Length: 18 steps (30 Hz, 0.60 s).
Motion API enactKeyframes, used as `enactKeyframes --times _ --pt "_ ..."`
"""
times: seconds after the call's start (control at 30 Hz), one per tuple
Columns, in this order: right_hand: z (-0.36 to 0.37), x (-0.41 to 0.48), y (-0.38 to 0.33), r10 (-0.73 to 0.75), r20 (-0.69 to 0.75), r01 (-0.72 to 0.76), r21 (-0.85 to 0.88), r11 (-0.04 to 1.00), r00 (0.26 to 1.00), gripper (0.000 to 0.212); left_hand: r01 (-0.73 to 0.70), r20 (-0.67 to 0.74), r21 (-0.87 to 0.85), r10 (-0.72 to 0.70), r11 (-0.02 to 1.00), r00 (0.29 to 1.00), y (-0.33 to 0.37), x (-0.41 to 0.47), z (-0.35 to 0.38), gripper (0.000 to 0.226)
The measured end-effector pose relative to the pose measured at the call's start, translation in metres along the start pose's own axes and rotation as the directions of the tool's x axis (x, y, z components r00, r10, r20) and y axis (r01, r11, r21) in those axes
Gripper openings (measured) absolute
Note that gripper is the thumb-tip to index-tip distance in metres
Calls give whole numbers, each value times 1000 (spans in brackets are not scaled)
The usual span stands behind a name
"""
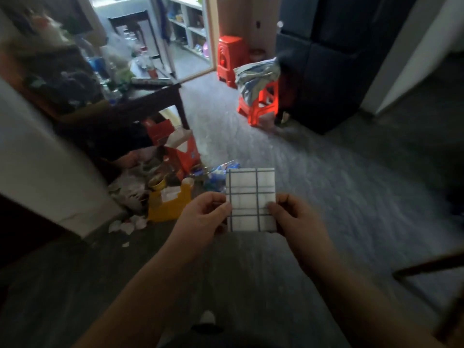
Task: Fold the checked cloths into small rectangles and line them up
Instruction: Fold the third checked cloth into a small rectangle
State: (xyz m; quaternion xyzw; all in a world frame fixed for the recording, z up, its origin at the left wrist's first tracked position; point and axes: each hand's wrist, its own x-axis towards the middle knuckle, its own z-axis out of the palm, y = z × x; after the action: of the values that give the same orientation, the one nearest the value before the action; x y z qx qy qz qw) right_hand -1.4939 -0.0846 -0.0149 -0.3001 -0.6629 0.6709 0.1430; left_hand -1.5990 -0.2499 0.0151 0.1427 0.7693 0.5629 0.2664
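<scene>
Two hands share one cloth here. Your left hand (pixel 203 216) pinches the left edge of the folded checked cloth (pixel 251 194) and your right hand (pixel 292 218) pinches the right edge, with both thumbs on the face turned towards you. You hold the cloth in the air in front of you, over the grey floor (pixel 351 184), and it touches nothing else. It is already a small rectangle with its long side running away from you. Both grips sit on the near half, so most of it stands beyond your fingers. Neither hand is nearer; they hold it level. No row of folded cloths is in sight, so your next move is probably to find where to lay it, keeping the long side straight.
</scene>
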Motion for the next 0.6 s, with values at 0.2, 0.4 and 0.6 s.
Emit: enactKeyframes --times 0.2,0.4,0.6 --pt "-46 101 -19 63 -209 -50 66 997 976 10 -6 112 -48 11 999 994 42 127 57 9" --pt "-95 223 -47 115 -383 -77 113 991 917 20 -26 279 -46 38 999 960 83 281 114 7" --pt "-167 285 -78 111 -604 -72 88 994 789 14 -75 464 -35 83 997 882 137 396 208 17"
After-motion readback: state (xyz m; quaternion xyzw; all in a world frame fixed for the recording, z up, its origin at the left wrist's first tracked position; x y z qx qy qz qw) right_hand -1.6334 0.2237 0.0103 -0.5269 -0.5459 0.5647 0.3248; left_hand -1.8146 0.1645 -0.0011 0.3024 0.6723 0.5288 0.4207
